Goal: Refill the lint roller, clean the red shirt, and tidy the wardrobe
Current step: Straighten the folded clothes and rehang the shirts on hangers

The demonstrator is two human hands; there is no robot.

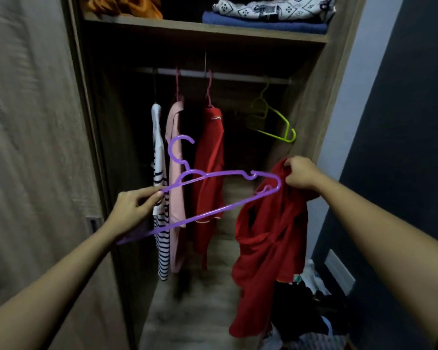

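I stand before an open wardrobe. My left hand pinches a purple plastic hanger by its left shoulder, holding it tilted in front of the hanging clothes. My right hand grips a loose red shirt by its top, and the shirt droops at the right. The hanger's right end touches or overlaps the shirt near its top. The lint roller is out of view.
On the rail hang a striped top, a pink garment, another red garment and an empty green hanger. Folded clothes lie on the upper shelf. A heap of clothes sits at bottom right. A sliding door stands left.
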